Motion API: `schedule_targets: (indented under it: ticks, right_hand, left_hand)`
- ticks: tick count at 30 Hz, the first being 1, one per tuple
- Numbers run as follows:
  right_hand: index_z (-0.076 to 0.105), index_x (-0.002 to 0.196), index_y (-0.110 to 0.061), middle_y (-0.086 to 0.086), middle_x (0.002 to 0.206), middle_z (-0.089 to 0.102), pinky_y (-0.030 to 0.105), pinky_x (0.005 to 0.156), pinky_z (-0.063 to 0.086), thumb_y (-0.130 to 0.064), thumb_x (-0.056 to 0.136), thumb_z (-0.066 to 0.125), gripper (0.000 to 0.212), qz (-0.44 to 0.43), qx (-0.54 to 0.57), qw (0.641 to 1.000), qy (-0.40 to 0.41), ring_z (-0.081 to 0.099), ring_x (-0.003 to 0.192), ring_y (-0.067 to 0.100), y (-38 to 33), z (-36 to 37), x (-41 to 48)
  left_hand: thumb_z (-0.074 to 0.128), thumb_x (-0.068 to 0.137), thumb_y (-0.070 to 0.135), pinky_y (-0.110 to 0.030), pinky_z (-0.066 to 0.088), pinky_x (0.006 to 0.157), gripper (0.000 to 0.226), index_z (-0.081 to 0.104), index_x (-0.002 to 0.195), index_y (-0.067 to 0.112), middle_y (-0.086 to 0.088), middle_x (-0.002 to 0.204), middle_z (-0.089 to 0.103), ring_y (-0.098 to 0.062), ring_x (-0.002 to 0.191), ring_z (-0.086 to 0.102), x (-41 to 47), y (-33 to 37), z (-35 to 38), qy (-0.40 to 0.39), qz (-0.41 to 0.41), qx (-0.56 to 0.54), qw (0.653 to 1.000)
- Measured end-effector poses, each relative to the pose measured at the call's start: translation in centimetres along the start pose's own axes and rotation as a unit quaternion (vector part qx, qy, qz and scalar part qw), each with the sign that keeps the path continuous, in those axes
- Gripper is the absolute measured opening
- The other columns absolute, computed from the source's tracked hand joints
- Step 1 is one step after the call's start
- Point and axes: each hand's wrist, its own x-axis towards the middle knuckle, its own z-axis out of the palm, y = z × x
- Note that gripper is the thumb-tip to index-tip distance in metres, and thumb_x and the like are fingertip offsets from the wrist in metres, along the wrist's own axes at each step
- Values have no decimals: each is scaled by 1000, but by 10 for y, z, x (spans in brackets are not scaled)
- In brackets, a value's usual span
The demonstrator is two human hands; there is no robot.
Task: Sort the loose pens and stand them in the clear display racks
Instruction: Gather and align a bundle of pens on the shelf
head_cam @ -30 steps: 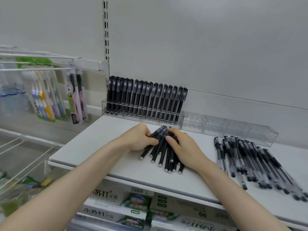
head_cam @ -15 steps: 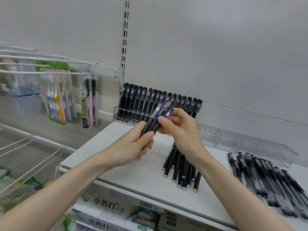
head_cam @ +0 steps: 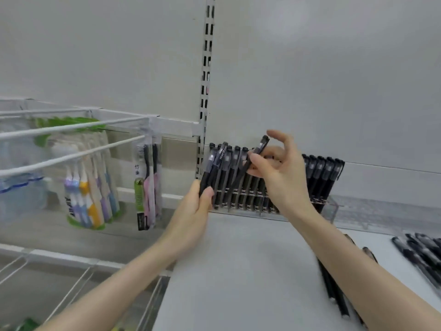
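My left hand [head_cam: 191,211] grips a small bunch of black pens [head_cam: 216,163] upright in front of the left end of the clear display rack [head_cam: 333,206]. My right hand [head_cam: 279,177] pinches one black pen [head_cam: 256,154] between thumb and fingers, tilted, above the row of pens standing in the rack [head_cam: 322,173]. The rack's right part stands without pens. Loose black pens [head_cam: 334,290] lie on the white shelf [head_cam: 238,271] under my right forearm, partly hidden. A second group of loose pens with clear barrels [head_cam: 424,254] lies at the right edge.
Packs of toothbrushes [head_cam: 90,187] hang from white wire hooks [head_cam: 71,151] to the left of the shelf. A slotted metal upright [head_cam: 206,80] runs up the grey back wall. White wire baskets [head_cam: 47,271] sit at lower left.
The view has swung right and closer to the rack. My right hand drew one pen out of the bunch and raised it over the rack; my left hand moved the bunch to the rack's left end.
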Motion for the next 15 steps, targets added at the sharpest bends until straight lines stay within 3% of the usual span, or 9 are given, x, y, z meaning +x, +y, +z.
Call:
schedule_targets:
  ticks: [2, 6, 8, 15]
  right_hand:
    - [45, 119, -23, 8, 95, 65, 27, 71, 58, -3, 90, 60, 38, -30, -33, 999, 28, 70, 76, 14, 3, 10, 6]
    - [46, 111, -34, 5, 95, 65, 35, 75, 59, -6, 90, 61, 39, -72, -88, 992, 44, 69, 81, 17, 12, 27, 13]
    - [45, 110, -39, -1, 93, 65, 41, 77, 58, -7, 90, 62, 41, -90, -116, 988, 47, 69, 82, 18, 13, 29, 14]
    - [47, 114, -32, -5, 92, 63, 44, 77, 57, -7, 89, 62, 39, -98, -137, 984, 66, 69, 80, 19, 19, 22, 20]
  left_hand:
    - [35, 101, 35, -31, 31, 59, 24, 43, 82, 21, 17, 63, 41, -8, 59, 37, 7, -16, -3, 6, 0, -60, 998]
    - [37, 101, 36, -30, 26, 54, 30, 42, 71, 33, 15, 58, 36, -8, 55, 31, 7, -32, 2, -1, 6, -116, 993]
    - [38, 100, 35, -31, 25, 53, 31, 40, 69, 31, 14, 57, 36, -9, 54, 30, 7, -36, 2, 5, 11, -128, 992]
    - [38, 99, 32, -25, 27, 52, 31, 39, 71, 19, 12, 54, 33, -8, 53, 29, 5, -33, 3, 28, 22, -117, 992]
